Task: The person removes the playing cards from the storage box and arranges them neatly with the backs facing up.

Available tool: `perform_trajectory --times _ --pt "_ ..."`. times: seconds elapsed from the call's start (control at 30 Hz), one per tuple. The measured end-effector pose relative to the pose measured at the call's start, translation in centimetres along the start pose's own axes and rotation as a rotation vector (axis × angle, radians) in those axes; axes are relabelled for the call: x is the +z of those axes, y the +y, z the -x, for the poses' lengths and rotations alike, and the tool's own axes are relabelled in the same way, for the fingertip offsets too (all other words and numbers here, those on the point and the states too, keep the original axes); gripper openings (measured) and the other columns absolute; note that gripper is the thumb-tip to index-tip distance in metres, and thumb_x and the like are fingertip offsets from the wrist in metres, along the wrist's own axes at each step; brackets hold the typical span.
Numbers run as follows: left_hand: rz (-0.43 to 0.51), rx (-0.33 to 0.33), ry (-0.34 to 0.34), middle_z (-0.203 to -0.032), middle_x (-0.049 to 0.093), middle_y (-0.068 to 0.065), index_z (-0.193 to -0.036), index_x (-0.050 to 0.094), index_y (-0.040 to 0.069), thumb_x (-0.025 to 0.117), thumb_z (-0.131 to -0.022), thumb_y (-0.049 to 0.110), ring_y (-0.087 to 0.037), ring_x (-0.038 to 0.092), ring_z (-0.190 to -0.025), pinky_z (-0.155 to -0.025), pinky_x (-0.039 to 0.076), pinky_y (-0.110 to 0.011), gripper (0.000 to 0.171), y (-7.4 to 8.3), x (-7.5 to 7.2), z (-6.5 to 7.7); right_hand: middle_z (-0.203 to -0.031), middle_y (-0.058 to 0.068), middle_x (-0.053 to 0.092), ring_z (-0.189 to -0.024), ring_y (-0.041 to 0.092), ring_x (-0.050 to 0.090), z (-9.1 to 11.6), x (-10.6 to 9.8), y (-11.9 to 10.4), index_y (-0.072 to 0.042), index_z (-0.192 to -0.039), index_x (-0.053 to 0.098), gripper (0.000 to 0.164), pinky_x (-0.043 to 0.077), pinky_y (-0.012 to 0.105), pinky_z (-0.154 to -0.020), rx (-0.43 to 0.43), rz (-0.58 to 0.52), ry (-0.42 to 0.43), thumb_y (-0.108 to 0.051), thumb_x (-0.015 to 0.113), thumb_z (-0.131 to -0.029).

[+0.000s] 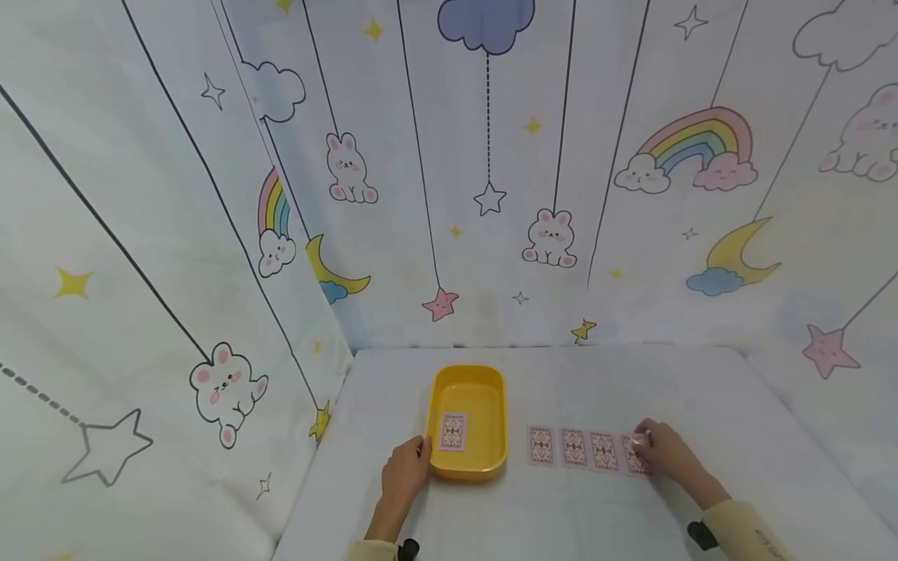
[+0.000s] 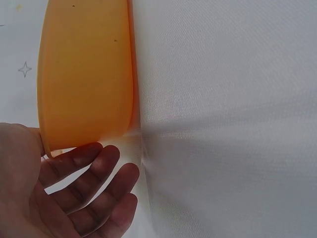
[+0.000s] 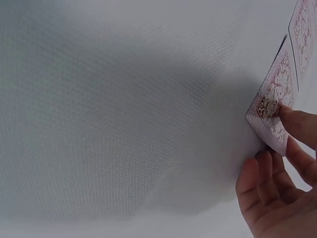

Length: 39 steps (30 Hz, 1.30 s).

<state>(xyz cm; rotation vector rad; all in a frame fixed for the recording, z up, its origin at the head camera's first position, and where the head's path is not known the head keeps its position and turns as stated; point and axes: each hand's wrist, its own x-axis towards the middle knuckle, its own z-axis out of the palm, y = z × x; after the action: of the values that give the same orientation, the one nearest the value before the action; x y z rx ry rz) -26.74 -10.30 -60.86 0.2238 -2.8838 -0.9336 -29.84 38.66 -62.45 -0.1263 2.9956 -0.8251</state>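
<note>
A yellow plastic tray [image 1: 486, 405] stands left of centre in the head view, with one playing card [image 1: 452, 432] lying face down near its left side. My left hand [image 1: 405, 471] holds the tray's near left corner. In the left wrist view, the thumb goes over the rim and the fingers [image 2: 94, 171] curl below it. At the right end of a row of face-down cards, my right hand [image 1: 669, 452] pinches the last playing card [image 3: 277, 101]. The thumb lies on its patterned red back, the other fingers beneath, and its near edge is lifted and bent.
Three more face-down playing cards [image 1: 574, 447] lie in the row between the tray and my right hand. A white cloth covers the table [image 1: 561, 522]. White hangings [image 1: 421, 156] printed with rabbits, stars and rainbows close off the back and sides.
</note>
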Motion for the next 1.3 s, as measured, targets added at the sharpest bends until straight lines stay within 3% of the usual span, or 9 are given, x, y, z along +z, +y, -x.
perform_trajectory --times 0.3,0.57,0.8,1.0,1.17,1.3 --pt "0.017 0.002 -0.002 -0.064 0.048 0.002 -0.079 0.057 0.013 0.053 -0.104 0.033 -0.012 0.043 -0.056 -0.05 0.031 -0.027 0.032 -0.4 0.0 0.1 -0.086 0.011 0.054 -0.075 0.02 0.049 0.0 0.3 -0.1 0.003 -0.105 0.06 0.02 0.041 0.032 -0.063 -0.032 0.05 0.05 -0.008 0.067 -0.09" --pt "0.015 -0.008 0.001 -0.063 0.047 0.003 -0.077 0.056 0.014 0.053 -0.104 0.033 -0.012 0.042 -0.055 -0.05 0.03 -0.026 0.033 -0.7 0.0 0.2 -0.094 0.016 0.057 -0.081 0.024 0.055 -0.4 0.3 -0.2 0.001 -0.11 0.064 0.024 0.048 0.041 -0.07 0.01 0.101 0.017 -0.015 0.069 -0.092" --pt "0.022 0.002 0.005 -0.063 0.048 0.003 -0.078 0.057 0.014 0.053 -0.104 0.033 -0.011 0.043 -0.055 -0.05 0.031 -0.026 0.033 -0.8 -0.1 0.2 -0.096 0.017 0.058 -0.084 0.026 0.059 -0.7 0.4 -0.1 0.001 -0.109 0.064 0.024 0.051 0.047 -0.075 -0.006 0.119 0.034 -0.014 0.069 -0.091" --pt "0.03 -0.002 0.008 -0.063 0.048 0.003 -0.079 0.058 0.013 0.054 -0.103 0.032 -0.011 0.043 -0.055 -0.05 0.031 -0.026 0.031 -0.8 -0.1 0.2 -0.097 0.019 0.061 -0.085 0.028 0.06 -0.8 0.3 0.3 0.003 -0.11 0.062 0.027 0.052 0.048 -0.075 -0.034 0.086 0.03 -0.014 0.069 -0.091" --pt "0.028 0.016 0.008 -0.063 0.047 0.004 -0.077 0.056 0.014 0.053 -0.104 0.033 -0.011 0.042 -0.055 -0.05 0.03 -0.026 0.033 -0.5 0.2 -0.1 -0.103 0.027 0.065 -0.094 0.04 0.064 -0.8 -1.1 0.8 0.009 -0.115 0.058 0.032 0.054 0.051 -0.076 -0.049 0.005 0.058 -0.016 0.066 -0.096" --pt "0.022 0.017 0.015 -0.063 0.048 0.003 -0.077 0.057 0.014 0.053 -0.103 0.032 -0.012 0.042 -0.055 -0.05 0.031 -0.027 0.033 -0.4 0.3 -0.2 -0.107 0.028 0.065 -0.098 0.043 0.064 -1.3 -2.3 -2.0 0.008 -0.117 0.056 0.034 0.054 0.053 -0.079 -0.067 -0.049 0.134 -0.021 0.061 -0.1"
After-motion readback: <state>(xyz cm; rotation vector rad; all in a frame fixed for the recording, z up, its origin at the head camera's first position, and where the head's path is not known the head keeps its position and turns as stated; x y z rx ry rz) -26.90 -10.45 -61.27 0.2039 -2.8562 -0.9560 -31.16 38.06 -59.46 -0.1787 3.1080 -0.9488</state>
